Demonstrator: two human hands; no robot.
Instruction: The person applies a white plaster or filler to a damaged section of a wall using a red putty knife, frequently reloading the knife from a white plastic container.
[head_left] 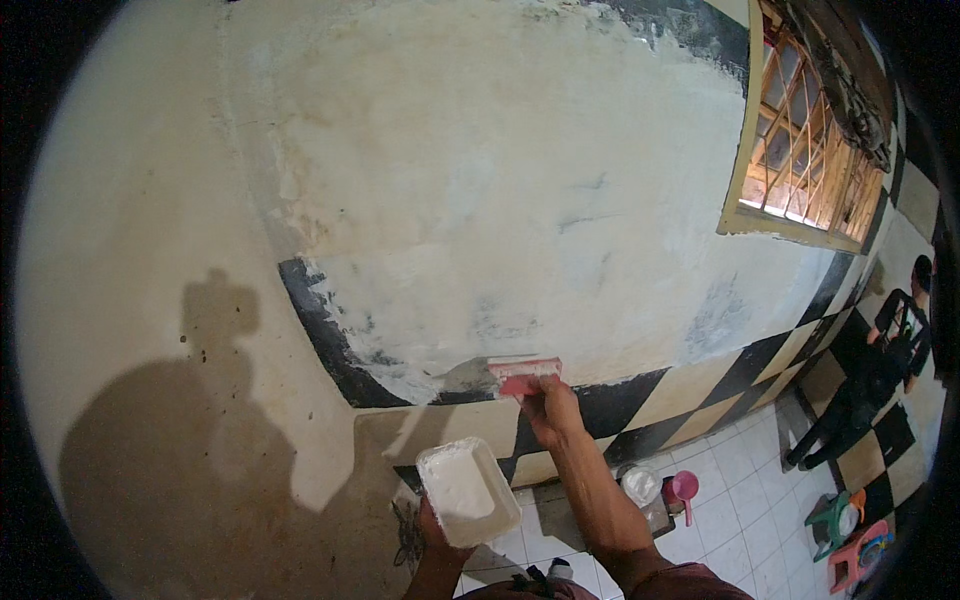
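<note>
Against the wall [480, 200], I see my right hand [548, 405] gripping a red scraper [525, 374], its blade pressed flat where white filler meets the black band. My left hand [432, 532] is closed under a white tray [466, 492] holding white paste, just below. On the tiled floor [740, 500] sit a bucket [641, 486] of white stuff and a pink scoop [684, 490].

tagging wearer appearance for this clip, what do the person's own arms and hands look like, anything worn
Both forearms come up from the lower edge bare, with no sleeves, gloves or wristwear visible. The right hand and left hand are ungloved. The left forearm carries a dark tattoo-like marking. A dark reddish garment shows at the bottom edge, near the right upper arm.
</note>
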